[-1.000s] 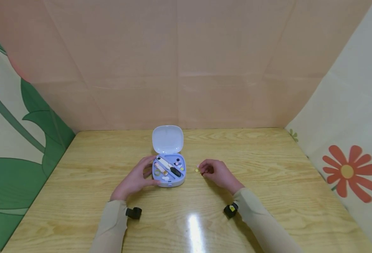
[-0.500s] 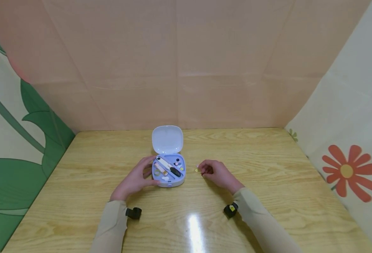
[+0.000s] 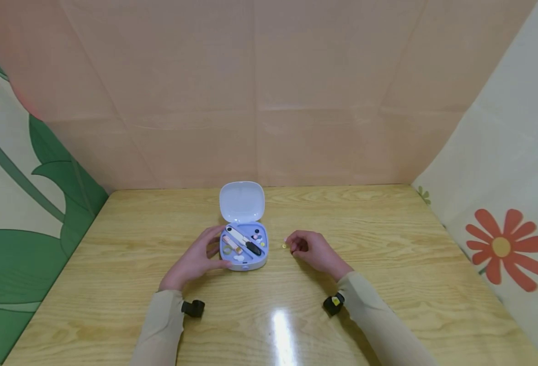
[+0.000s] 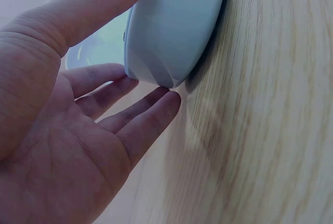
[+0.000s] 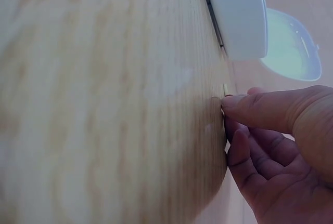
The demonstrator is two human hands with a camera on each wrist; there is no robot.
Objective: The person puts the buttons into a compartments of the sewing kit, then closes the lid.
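My left hand (image 3: 198,256) holds the left side of an open, pale blue sewing box (image 3: 245,266), thumb at its front corner and fingers round its back left. In the left wrist view, the fingertips (image 4: 173,99) touch the box wall low down. Inside lies a white tool with a black end (image 3: 252,248), set diagonally. To the right of the box, my right hand (image 3: 316,252) pinches a tiny dark red piece, like a button (image 5: 228,95), at the tabletop, mostly hidden by thumb and forefinger. A small yellow button (image 3: 284,246) lies just left of those fingertips.
The box's lid (image 3: 243,202) stands raised at the back. Small black, white and yellow buttons (image 3: 257,237) sit in its right compartment, and a pink-and-white piece (image 3: 232,244) in the left. A wooden table (image 3: 365,218) carries everything, backed by a pinkish-beige sheet (image 3: 255,101).
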